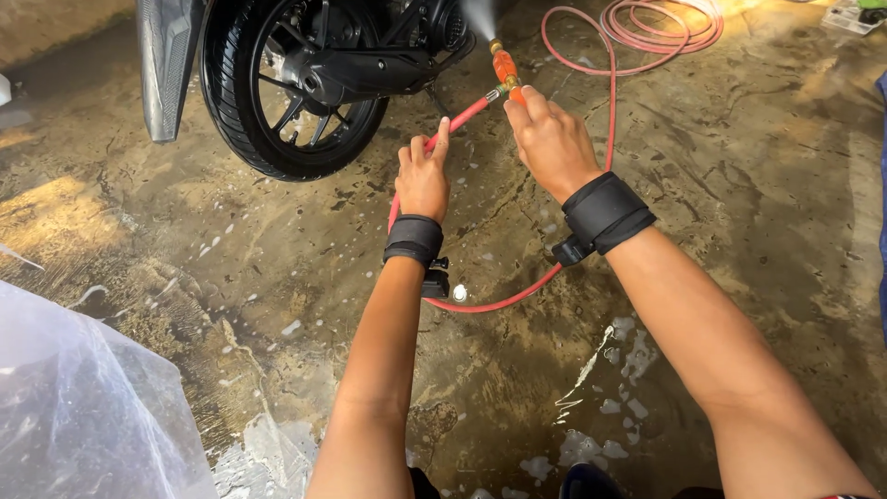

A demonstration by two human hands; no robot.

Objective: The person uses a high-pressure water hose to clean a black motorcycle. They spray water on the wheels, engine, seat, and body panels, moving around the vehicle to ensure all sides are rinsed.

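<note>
Nearest me, on the wet floor (277,277), my left hand (423,180) pinches the red hose (462,115). Beyond it, my right hand (552,143) wraps its fingers around the orange spray nozzle (504,67), apparently spraying the motorcycle wheel (291,83); I'd aim steadily.

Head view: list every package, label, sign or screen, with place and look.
Clear plastic bag: lower left corner, crumpled, see-through, wet.
Small white and green items: top right corner on the floor, too small to tell if packaging.
No signs or screens show.
</note>
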